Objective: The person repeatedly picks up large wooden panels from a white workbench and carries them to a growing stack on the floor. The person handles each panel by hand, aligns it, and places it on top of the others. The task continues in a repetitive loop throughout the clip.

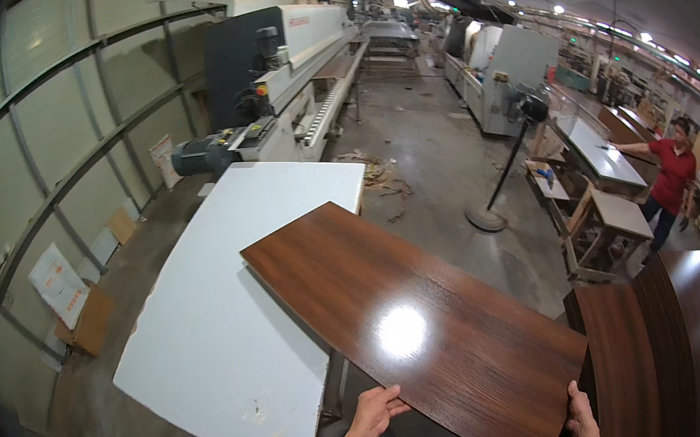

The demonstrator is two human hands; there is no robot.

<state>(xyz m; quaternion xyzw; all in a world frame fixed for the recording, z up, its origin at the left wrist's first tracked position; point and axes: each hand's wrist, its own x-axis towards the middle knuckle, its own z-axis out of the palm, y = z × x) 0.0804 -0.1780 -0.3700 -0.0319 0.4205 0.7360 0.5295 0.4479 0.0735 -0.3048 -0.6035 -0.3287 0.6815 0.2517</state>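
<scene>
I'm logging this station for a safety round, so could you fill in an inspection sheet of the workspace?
Surface: white tabletop, scuffed toward its near end.
Job's things: brown board, its far end over the tabletop, contact unclear; brown panels stacked at right.
Clutter: tangled scraps on the floor; cardboard at left.
Left grip: on the board's long left edge.
Right grip: on its near short edge.
Cables: none discernible for certain.
Surroundings: large machine ahead; person in red at right.
</scene>
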